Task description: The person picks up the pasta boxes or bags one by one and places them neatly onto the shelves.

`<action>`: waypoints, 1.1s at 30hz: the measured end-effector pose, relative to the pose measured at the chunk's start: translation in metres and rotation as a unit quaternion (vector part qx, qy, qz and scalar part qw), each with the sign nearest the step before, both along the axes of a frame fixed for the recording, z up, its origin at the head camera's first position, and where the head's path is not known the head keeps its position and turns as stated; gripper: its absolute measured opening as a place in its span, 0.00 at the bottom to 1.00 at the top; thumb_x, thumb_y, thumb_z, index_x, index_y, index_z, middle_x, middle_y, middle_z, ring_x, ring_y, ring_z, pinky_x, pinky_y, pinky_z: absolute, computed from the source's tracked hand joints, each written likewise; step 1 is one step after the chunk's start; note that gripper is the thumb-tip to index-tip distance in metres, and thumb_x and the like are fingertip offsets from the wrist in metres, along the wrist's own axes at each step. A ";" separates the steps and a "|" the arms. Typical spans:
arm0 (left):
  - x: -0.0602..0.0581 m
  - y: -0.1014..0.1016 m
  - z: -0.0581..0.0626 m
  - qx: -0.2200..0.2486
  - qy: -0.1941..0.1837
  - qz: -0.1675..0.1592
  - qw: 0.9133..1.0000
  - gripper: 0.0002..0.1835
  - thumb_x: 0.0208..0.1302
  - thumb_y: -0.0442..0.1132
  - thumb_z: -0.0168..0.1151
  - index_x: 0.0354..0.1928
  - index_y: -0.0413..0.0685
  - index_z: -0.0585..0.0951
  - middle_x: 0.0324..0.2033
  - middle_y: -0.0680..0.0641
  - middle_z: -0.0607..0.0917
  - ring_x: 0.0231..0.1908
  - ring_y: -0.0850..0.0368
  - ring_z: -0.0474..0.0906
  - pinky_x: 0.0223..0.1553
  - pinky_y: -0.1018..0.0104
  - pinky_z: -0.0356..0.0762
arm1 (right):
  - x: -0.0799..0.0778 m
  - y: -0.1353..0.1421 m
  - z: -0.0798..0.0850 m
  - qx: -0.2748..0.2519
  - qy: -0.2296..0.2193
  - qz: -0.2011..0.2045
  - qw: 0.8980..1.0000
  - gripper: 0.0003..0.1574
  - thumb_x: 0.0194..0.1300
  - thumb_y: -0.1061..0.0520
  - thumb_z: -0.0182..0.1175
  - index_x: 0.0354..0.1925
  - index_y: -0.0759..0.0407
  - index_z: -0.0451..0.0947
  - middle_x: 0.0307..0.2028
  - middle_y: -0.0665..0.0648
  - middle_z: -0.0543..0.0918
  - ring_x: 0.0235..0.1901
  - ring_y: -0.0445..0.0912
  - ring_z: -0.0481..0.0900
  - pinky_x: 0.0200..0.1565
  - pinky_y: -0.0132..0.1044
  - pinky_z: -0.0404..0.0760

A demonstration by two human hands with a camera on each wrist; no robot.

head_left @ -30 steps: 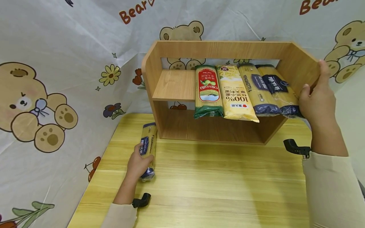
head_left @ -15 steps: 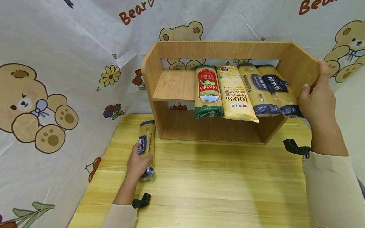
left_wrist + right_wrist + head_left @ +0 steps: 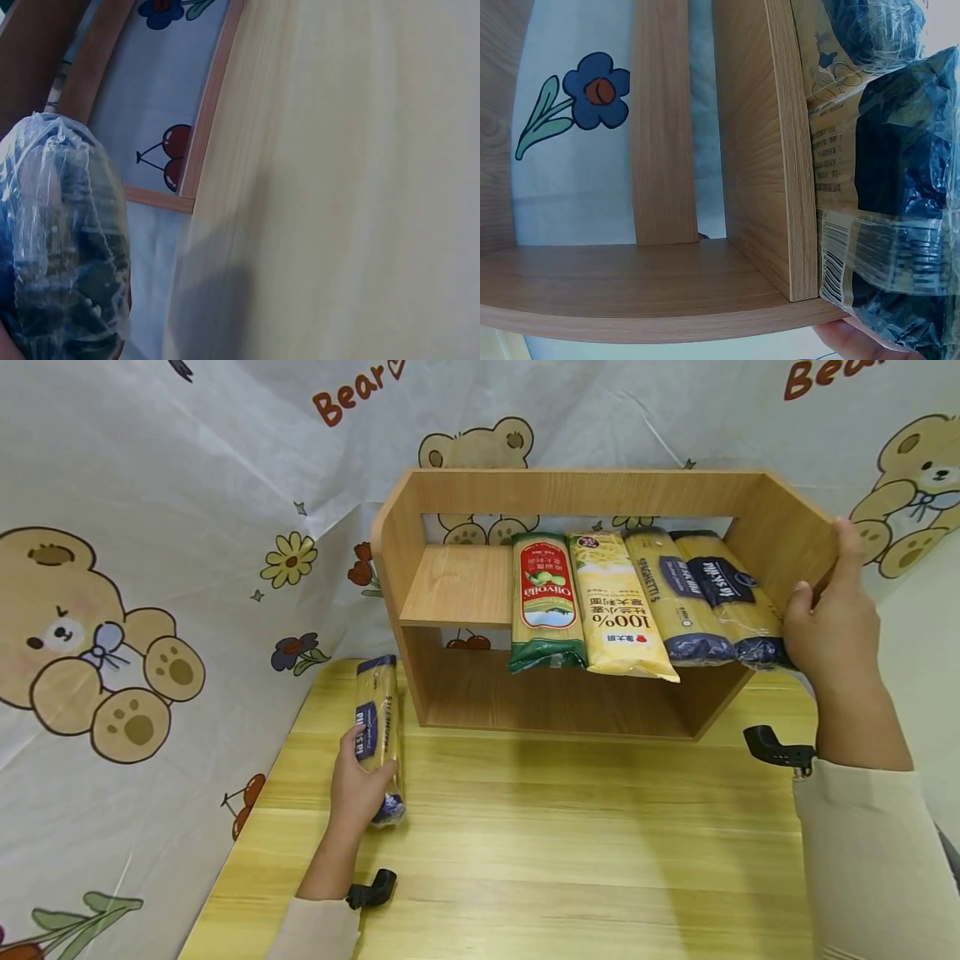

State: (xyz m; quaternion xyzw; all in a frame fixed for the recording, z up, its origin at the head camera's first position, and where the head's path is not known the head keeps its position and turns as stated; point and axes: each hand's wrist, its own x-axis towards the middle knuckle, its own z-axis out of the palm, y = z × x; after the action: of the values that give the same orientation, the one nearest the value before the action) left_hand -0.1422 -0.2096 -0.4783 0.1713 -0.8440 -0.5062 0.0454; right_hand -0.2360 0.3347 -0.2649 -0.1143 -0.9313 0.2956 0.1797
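Observation:
My left hand [image 3: 358, 787] grips a pack of spaghetti [image 3: 387, 693] with a dark blue label, left of a small wooden shelf [image 3: 600, 492]. In the left wrist view the clear, crinkled end of this spaghetti pack [image 3: 67, 247] fills the left side. My right hand [image 3: 838, 631] holds the shelf's right side panel [image 3: 783, 531], thumb on the inner side. On the upper board lie a green and red pasta pack [image 3: 549, 593], a yellow pasta pack [image 3: 618, 602] and two blue-ended spaghetti packs [image 3: 678, 597], side by side.
Bare wood of the upper board [image 3: 461, 581] shows at its left end. Beneath it is the lower compartment [image 3: 540, 697]. The shelf stands at the back of a wooden table [image 3: 562, 843]. A bear-print cloth [image 3: 225, 468] hangs behind and to the left.
The spaghetti pack in my left hand has shifted away from me and slightly left, its far end appearing higher. My right hand stays on the shelf, whose packs have not moved.

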 end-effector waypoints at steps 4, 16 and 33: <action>0.000 0.001 0.004 0.010 0.006 0.009 1.000 0.48 0.61 0.39 0.63 0.79 0.65 0.51 0.77 0.39 0.59 0.67 0.40 0.63 0.67 0.40 0.64 | 0.001 0.000 -0.001 -0.002 0.000 -0.001 1.000 0.44 0.77 0.48 0.33 0.74 0.20 0.20 0.74 0.78 0.56 0.68 0.76 0.64 0.68 0.70 0.62; 0.007 0.008 0.018 0.020 0.089 0.030 0.995 0.47 0.60 0.36 0.66 0.77 0.69 0.55 0.71 0.40 0.65 0.60 0.43 0.67 0.60 0.45 0.68 | 0.001 0.000 -0.001 -0.002 0.003 -0.001 1.000 0.43 0.77 0.48 0.33 0.75 0.21 0.20 0.74 0.79 0.57 0.68 0.77 0.64 0.68 0.70 0.62; 0.021 0.017 0.037 0.013 0.187 0.023 0.982 0.47 0.59 0.31 0.64 0.75 0.74 0.57 0.68 0.45 0.66 0.54 0.49 0.70 0.45 0.58 0.75 | 0.001 0.000 -0.001 0.003 0.009 0.003 1.000 0.44 0.77 0.48 0.33 0.75 0.22 0.21 0.73 0.80 0.58 0.67 0.78 0.64 0.67 0.71 0.62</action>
State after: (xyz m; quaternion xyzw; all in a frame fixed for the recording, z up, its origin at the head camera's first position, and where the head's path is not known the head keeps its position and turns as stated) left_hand -0.1215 -0.1925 -0.4411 0.0932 -0.8100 -0.5390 0.2115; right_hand -0.2345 0.3351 -0.2659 -0.1089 -0.9307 0.2947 0.1871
